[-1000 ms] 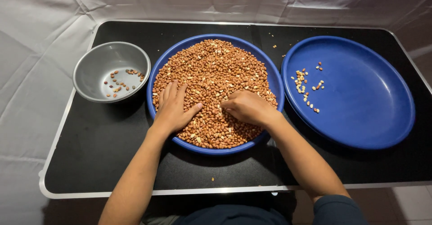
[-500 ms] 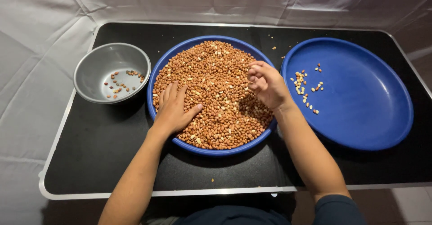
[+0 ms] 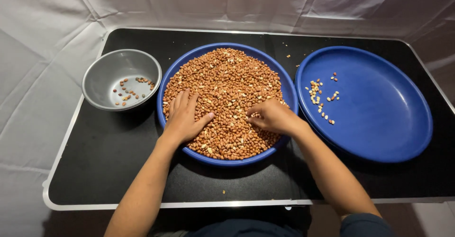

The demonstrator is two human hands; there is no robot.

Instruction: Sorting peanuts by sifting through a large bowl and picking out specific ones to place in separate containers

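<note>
While the left hand lies flat and spread on the brown peanuts heaped in the round blue plastic basin mid-table, the right hand pinches its fingertips into them, its catch hidden.

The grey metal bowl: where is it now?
In the head view the grey metal bowl sits at the table's left, beside the blue plate of peanuts, nearest the left hand.

Blk table: bowl, 2 plates
</note>
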